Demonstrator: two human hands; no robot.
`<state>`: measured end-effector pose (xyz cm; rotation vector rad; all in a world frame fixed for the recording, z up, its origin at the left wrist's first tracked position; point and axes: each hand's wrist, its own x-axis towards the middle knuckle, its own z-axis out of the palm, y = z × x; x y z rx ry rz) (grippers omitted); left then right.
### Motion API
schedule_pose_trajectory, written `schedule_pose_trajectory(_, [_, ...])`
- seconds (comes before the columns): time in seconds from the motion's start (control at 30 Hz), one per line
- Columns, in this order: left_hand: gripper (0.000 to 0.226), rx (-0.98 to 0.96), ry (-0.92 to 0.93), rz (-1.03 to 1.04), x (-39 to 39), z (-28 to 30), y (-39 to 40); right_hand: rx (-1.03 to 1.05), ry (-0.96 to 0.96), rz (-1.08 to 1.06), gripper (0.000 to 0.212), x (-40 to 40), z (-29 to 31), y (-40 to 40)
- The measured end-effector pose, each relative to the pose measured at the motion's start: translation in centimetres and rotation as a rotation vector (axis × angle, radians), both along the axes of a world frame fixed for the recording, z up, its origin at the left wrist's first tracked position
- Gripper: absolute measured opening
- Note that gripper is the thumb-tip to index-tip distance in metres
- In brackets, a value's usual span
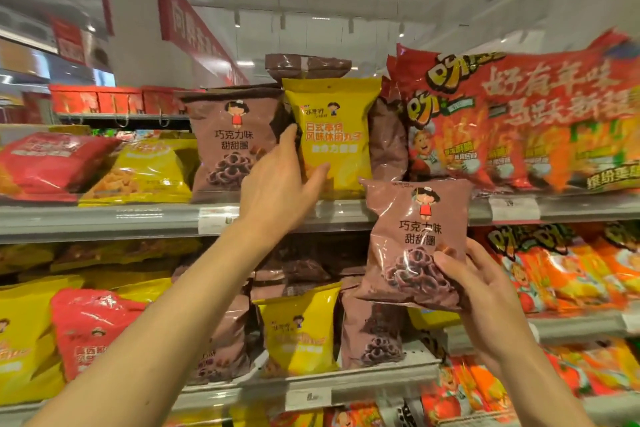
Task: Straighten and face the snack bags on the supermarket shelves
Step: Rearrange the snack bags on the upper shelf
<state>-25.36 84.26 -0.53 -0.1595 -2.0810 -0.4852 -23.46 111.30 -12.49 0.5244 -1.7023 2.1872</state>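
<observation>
So from my feed, the left hand [277,184] is reached up and forward with the arm stretched out from about 7 o'clock, fingers mostly straight and spread, fingertips pushed in between the brown bag on the shelf [230,146] and the yellow bag [332,135] right next to it at its 3 o'clock; the thumb lies across the yellow bag's lower front. It looks like pressing and touching more than a real grab. The right hand [485,291] comes in from 5 o'clock and grips a second brown bag [414,243] by its lower right corner, thumb over the front, other fingers behind, holding it upright and face-out in the air in front of the upper shelf edge [104,218], just below and right of the yellow bag. Count on the upper shelf around the hands: one upright brown bag facing out, one upright yellow one, more brown bags tucked behind and on top that I can't count properly. At 3 o'clock there's a big red multipack [519,121], blurry. At 9 o'clock a red bag [48,163] and a yellow bag lying down [138,173]. The lower shelf [311,385] has red, yellow and brown bags, too jumbled to count.
</observation>
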Motion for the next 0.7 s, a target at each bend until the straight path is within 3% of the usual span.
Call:
schedule_pose_trajectory(0.13, [0.06,-0.043,-0.046,0.12,-1.4,1.3,0.8,-0.004,0.005,-0.019,0.059,-0.4,0.5,0.0])
schedule_pose_trajectory(0.47, [0.034,0.187,0.091,-0.179,-1.7,1.2,0.7,0.004,-0.002,-0.014,0.052,-0.7,0.8,0.6])
schedule_pose_trajectory(0.7, [0.041,0.319,0.136,-0.287,-0.9,2.4,0.2,-0.023,0.002,-0.013,0.059,-0.5,1.2,0.6])
